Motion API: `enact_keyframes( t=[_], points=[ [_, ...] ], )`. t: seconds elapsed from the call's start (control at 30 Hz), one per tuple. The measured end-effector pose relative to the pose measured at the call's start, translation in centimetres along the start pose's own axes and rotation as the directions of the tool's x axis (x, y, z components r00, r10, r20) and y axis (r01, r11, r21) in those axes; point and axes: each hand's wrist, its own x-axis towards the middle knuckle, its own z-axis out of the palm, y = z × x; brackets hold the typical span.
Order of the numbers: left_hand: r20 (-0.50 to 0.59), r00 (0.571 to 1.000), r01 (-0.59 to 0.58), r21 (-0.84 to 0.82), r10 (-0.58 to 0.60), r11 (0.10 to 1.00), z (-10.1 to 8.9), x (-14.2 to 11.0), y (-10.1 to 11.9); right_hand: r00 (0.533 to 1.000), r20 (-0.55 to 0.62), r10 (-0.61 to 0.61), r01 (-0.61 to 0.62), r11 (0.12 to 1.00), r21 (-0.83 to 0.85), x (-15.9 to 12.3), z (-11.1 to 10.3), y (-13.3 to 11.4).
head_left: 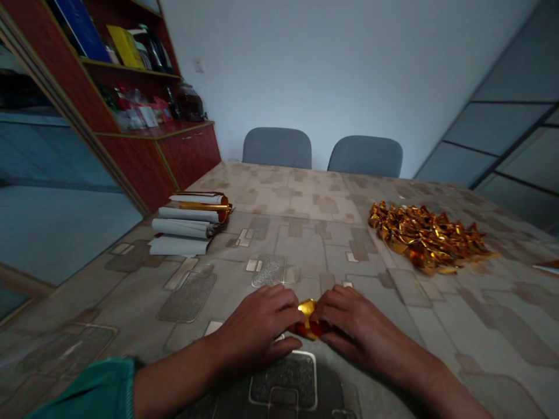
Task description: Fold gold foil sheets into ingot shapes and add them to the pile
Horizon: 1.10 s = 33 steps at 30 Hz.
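A small piece of folded gold foil paper (308, 308) sits between my two hands, low over the near part of the table. My left hand (266, 320) grips its left end, fingers curled and a ring showing on one of them. On the other end, my right hand (349, 320) has its fingers closed as well. Part of the foil is hidden behind the fingers. To the right lies a heap of folded gold foil pieces (430, 235). Stacks of rolled or curved foil-backed paper sheets (187, 224) rest on the left side, their pale sides outward.
A patterned cloth covers the table (297, 233). Two grey chairs (277, 148) stand at its far edge against the wall. A red wooden cabinet (187, 154) with loaded shelves is at the left. An orange edge of something (548, 266) shows at the far right.
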Motion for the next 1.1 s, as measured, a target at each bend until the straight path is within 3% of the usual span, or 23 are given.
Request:
enact_keyframes(
  t=[0.17, 0.43, 0.6, 0.73, 1.1],
  points=[
    [-0.022, 1.000, 0.002, -0.038, -0.003, 0.999, 0.1, 0.0, 0.3, 0.998, 0.044, 0.039, -0.041, 0.998, 0.047, -0.4, -1.2, 0.2],
    [-0.066, 0.997, -0.056, -0.118, 0.048, 0.991, 0.2, 0.1, -0.2, 1.000, 0.007, 0.022, -0.022, 0.986, 0.164, -0.5, -1.2, 1.2],
    [-0.047, 0.995, 0.076, -0.147, -0.083, 0.986, 0.0, 0.0, -0.1, 0.987, -0.076, 0.141, -0.114, 0.954, 0.277, 0.2, -0.3, 1.9],
    [-0.022, 0.995, 0.094, -0.121, -0.098, 0.988, -0.2, 0.0, -0.2, 0.967, -0.116, 0.228, -0.174, 0.918, 0.357, 1.0, 0.4, 2.1],
    [0.035, 0.994, 0.100, 0.008, -0.100, 0.995, -0.8, -0.1, 0.6, 0.954, -0.181, 0.239, -0.203, 0.959, 0.198, 1.7, 1.4, 2.2]
  ],
)
